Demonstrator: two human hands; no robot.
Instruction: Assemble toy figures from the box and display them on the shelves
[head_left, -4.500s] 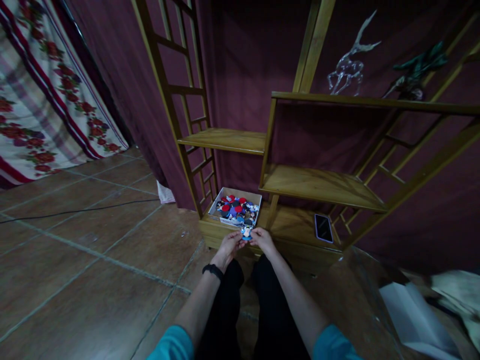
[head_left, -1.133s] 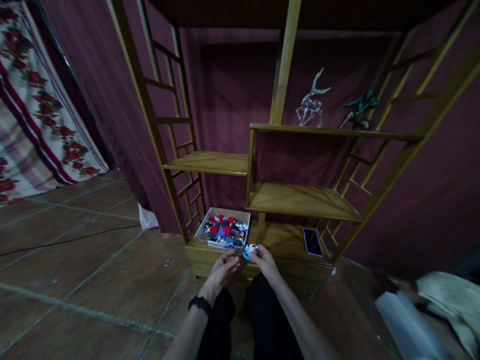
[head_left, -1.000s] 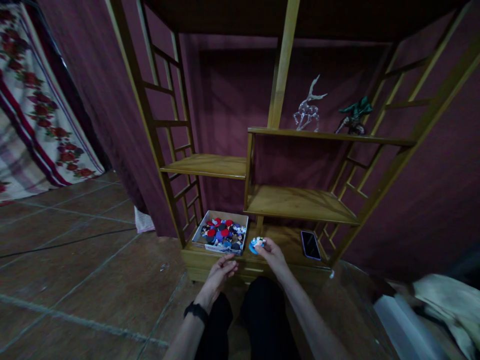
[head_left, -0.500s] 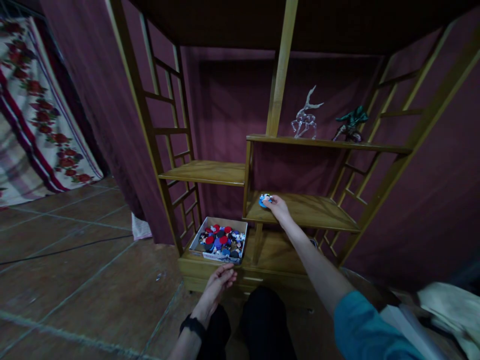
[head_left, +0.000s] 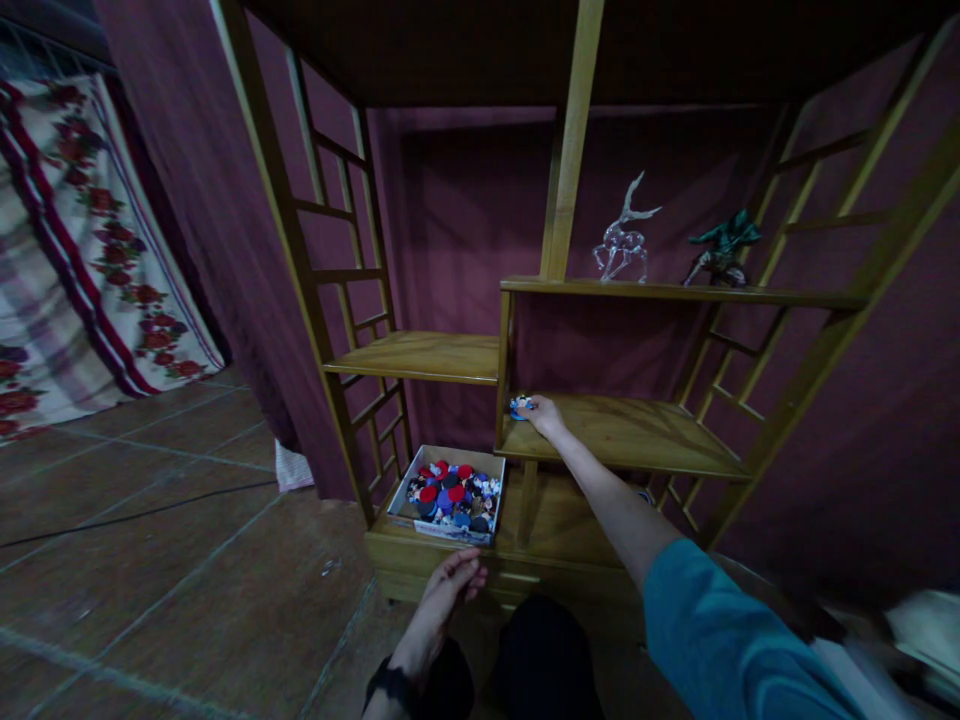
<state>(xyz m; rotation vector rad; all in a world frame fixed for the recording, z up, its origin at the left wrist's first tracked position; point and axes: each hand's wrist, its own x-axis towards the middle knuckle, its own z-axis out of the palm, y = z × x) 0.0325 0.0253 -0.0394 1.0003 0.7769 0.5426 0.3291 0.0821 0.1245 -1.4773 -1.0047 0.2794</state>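
My right hand (head_left: 546, 416) reaches to the left end of the middle right shelf (head_left: 622, 430), its fingers pinched on a small figurine (head_left: 519, 405) with a blue base. The figurine is at the shelf surface, close to the upright panel; I cannot tell whether its base touches the wood. My left hand (head_left: 452, 587) hangs in front of the cabinet's drawer front, fingers loosely curled and apart, holding nothing. Just above it a shallow cardboard box (head_left: 452, 530) stands on the cabinet's bottom board, filled with several small figurines (head_left: 450, 492) with red, purple and black bases.
A clear glass deer (head_left: 622, 240) and a dark green figure (head_left: 724, 250) stand on the upper right shelf (head_left: 660, 290). Another shelf (head_left: 420, 352) is above the box. Lattice sides and wooden posts frame the cabinet. A black cable (head_left: 135, 513) lies on the tiled floor at left.
My right hand has moved the figurine slightly left, nearer the upright panel and down toward the shelf. The left hand stays about where it was. The view has shifted a little.
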